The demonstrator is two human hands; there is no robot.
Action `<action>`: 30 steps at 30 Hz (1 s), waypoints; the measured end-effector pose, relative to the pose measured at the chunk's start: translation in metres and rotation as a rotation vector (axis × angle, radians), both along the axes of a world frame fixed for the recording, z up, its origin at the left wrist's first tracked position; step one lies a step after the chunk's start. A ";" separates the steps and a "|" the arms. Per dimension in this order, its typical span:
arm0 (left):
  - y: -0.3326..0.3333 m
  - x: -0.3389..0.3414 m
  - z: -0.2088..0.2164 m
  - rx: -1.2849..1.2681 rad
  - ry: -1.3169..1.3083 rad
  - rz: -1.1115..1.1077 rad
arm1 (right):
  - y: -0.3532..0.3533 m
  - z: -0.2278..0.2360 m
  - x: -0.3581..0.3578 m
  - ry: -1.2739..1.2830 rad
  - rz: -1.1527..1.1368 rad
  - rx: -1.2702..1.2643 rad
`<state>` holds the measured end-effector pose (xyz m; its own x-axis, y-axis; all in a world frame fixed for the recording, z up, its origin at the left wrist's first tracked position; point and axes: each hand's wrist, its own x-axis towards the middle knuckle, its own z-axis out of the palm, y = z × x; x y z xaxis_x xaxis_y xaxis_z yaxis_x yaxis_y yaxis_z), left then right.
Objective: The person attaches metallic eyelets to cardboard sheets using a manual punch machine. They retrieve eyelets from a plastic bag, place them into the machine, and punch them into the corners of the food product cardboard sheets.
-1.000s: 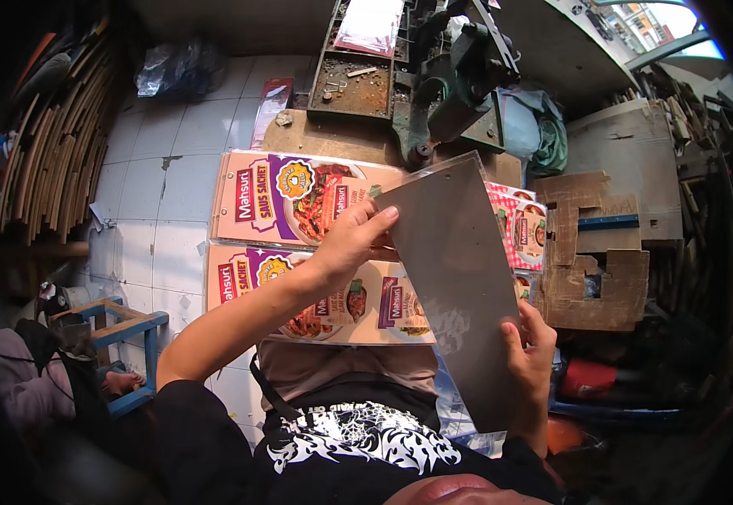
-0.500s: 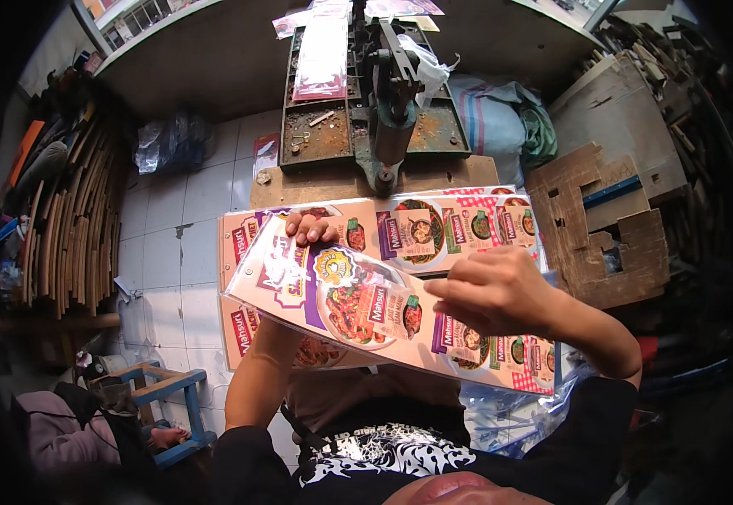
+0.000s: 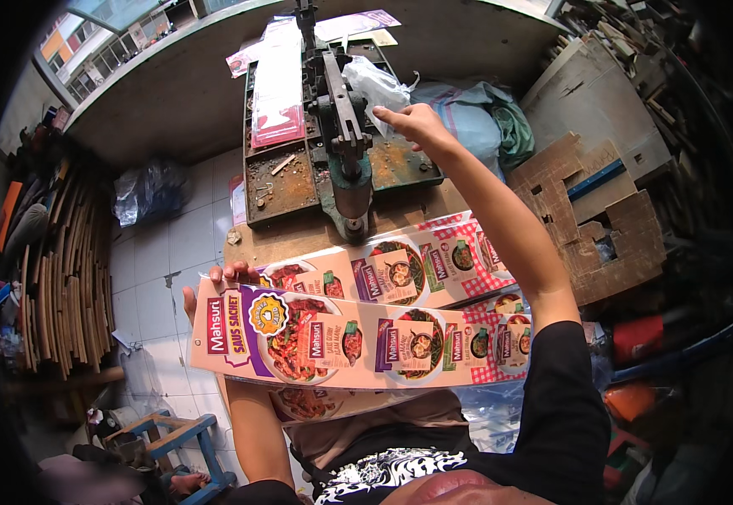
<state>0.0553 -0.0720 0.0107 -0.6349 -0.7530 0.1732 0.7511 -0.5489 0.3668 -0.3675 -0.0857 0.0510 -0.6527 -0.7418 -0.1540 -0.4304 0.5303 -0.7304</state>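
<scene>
My left hand [image 3: 233,273] grips the top left edge of a long printed card panel [image 3: 358,345], its fingers over the edge. The panel is peach with food pictures and a red checked end, and has a small hole near its left end. Similar printed panels [image 3: 459,282] lie beneath it on the wooden table. My right hand [image 3: 417,126] reaches out past a dark metal hand press [image 3: 351,168], fingers stretched and apart. It is beside a white plastic bag [image 3: 372,84], with nothing visible in its grasp.
A grimy metal tray [image 3: 282,181] around the press holds small bits and pale strips [image 3: 278,93]. Stacked boards [image 3: 76,261] stand at left, with a blue stool [image 3: 185,433] below. At right are a sack [image 3: 467,122] and a cut-out brown board [image 3: 627,252].
My right hand has left the panel and moved up and away toward the plastic bag by the press. The panel in my left hand has turned flatter, nearly level.
</scene>
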 end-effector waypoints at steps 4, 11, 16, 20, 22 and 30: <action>-0.021 0.021 0.021 -0.040 -0.357 -0.059 | -0.033 -0.010 -0.020 -0.093 -0.172 -0.233; -0.050 0.047 0.039 -0.475 -1.196 -0.177 | -0.065 0.027 -0.024 0.178 -0.267 -0.486; -0.062 0.024 0.049 -0.889 -1.519 -0.007 | -0.096 0.049 -0.051 0.253 -0.029 -0.728; -0.069 0.046 0.044 -1.285 -1.692 0.010 | -0.104 0.126 -0.018 -0.143 0.128 -0.743; -0.069 0.028 0.041 -1.364 -1.640 -0.009 | -0.070 0.159 -0.053 -0.020 0.205 -0.595; -0.041 0.029 0.056 -1.445 -1.566 0.324 | 0.056 0.305 -0.047 0.221 0.561 -0.351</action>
